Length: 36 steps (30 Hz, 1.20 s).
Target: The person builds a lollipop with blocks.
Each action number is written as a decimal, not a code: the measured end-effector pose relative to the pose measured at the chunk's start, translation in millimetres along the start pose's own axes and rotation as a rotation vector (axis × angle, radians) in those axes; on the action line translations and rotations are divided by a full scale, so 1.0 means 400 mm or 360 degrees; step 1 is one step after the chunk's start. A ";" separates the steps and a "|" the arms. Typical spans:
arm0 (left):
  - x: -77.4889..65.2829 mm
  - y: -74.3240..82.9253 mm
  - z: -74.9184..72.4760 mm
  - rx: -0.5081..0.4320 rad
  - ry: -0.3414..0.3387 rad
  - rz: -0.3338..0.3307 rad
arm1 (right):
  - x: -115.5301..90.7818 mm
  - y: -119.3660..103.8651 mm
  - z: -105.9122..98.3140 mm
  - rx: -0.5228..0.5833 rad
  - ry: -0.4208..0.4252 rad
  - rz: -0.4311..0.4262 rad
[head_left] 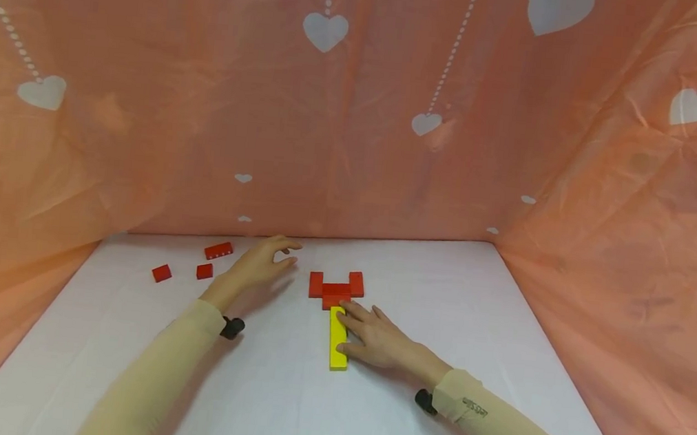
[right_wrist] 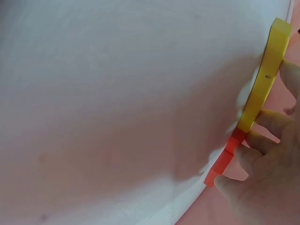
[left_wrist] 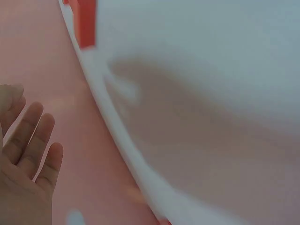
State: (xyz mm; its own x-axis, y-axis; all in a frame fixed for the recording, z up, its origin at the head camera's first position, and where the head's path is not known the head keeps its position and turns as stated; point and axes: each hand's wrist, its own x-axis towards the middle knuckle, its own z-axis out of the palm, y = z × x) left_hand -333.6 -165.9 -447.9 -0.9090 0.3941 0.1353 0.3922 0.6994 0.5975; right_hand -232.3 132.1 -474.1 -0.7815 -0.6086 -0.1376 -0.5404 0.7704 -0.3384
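Note:
A long yellow block (head_left: 337,341) lies lengthwise on the table, its far end against a group of red blocks (head_left: 336,290) set in a U-like shape. My right hand (head_left: 378,341) rests at its right side, fingers spread and fairly straight; thumb and fingertips touch the yellow block (right_wrist: 265,77). Other fingertips reach the nearest red block (right_wrist: 222,161) in the right wrist view. My left hand (head_left: 257,265) hovers over the table left of the red group, fingers loosely bent. Nothing is held in that hand (left_wrist: 28,159), as the left wrist view confirms.
Three loose red pieces lie at the back left: a dotted bar (head_left: 218,250), a small block (head_left: 204,271) and another small block (head_left: 161,273). Orange cloth (head_left: 355,142) with white hearts walls the white table (head_left: 271,390) at the back and sides.

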 end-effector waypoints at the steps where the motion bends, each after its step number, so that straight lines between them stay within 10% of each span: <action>1: -0.014 -0.013 -0.012 0.0000 0.0015 -0.0006 | -0.001 0.001 0.000 -0.0002 -0.0001 0.0000; 16: -0.196 -0.205 -0.141 0.0238 0.0135 -0.0020 | -0.005 0.005 0.006 0.0003 0.0004 -0.0023; 36: -0.230 -0.281 -0.177 0.0273 0.0044 -0.0197 | -0.005 0.003 0.000 0.0009 -0.0003 -0.0022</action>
State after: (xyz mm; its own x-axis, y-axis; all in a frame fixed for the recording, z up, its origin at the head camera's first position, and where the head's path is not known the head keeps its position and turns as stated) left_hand -304.3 -323.1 -471.5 -0.9545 0.2837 0.0923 0.2931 0.8338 0.4679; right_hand -231.5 134.1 -474.3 -0.7734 -0.6195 -0.1345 -0.5493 0.7609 -0.3455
